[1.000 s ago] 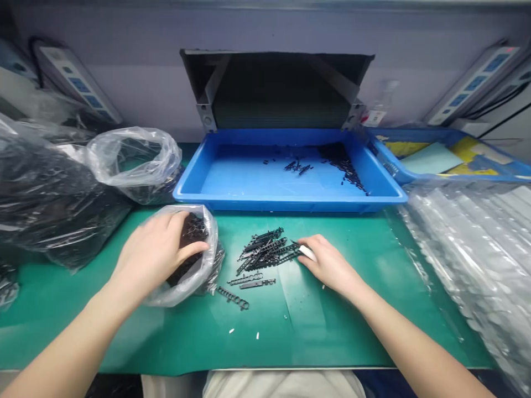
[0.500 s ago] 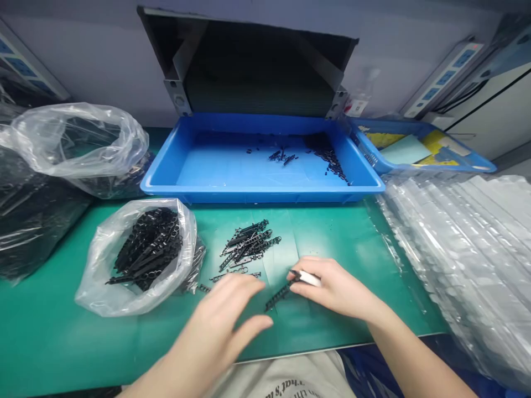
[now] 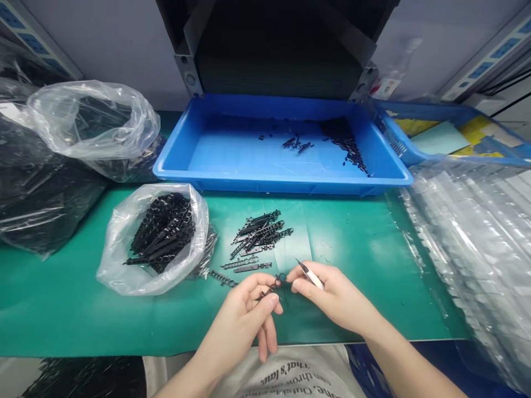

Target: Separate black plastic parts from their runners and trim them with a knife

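My left hand [image 3: 244,310] is closed, thumb and fingers pinching a small black plastic strip [image 3: 282,277] with a ring at its end. The fingers cover most of that strip. Close by on the right, my right hand [image 3: 336,293] is wrapped around a white-handled pointed tool [image 3: 313,277], its dark tip aimed up and left. The right fingertips are beside the strip's ring; whether they touch it I cannot tell. Beyond my hands lies a pile of similar black strips [image 3: 261,235], with a few loose ones [image 3: 224,278] nearer my left hand.
A clear plastic bag [image 3: 112,271] full of black strips stands open on the green mat [image 3: 344,232]. Behind is a blue tray [image 3: 265,187] with small black pieces. Larger bags [image 3: 45,204] stand left; stacked clear plastic trays [image 3: 468,243] and a blue basket [image 3: 409,152] are right.
The black strip was at my right hand, with my left hand open beside it; now my left fingers pinch it. The right hand still holds the tool. The view has shifted.
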Available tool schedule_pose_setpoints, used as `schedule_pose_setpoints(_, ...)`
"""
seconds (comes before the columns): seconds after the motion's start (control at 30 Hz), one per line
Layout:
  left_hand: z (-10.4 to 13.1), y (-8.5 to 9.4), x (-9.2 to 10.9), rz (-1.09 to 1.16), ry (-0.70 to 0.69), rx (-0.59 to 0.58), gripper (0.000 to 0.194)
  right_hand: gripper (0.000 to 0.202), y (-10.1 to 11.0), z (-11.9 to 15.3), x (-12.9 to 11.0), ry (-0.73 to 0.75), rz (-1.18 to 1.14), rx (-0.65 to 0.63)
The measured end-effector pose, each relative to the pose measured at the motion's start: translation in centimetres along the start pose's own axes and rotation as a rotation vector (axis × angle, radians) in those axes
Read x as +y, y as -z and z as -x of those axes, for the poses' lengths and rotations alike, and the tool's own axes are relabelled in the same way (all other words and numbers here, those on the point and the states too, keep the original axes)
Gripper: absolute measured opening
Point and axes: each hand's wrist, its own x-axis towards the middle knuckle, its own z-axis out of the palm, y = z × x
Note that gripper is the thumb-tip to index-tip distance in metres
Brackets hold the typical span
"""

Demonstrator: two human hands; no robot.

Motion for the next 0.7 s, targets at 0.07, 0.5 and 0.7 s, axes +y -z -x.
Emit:
schedule_pose_setpoints(0.07, 0.1, 0.0, -0.2, 0.069, -0.024, 0.018, 0.022, 0.026, -0.4, 0.6, 0.0, 0.079, 0.006, -0.001)
schedule_pose_setpoints(0.5, 0.4, 0.1, -0.2, 0.182, -0.021, 0.032, 0.021, 0.034, -1.9, 1.9, 0.5, 0.157, 0.177, 0.002)
schedule_pose_setpoints(0.7, 0.6, -0.5, -0.5, 0.044, -0.056, 0.111, 0.022, 0.033, -2.8, 1.8, 0.6, 0.253, 0.393, 0.050)
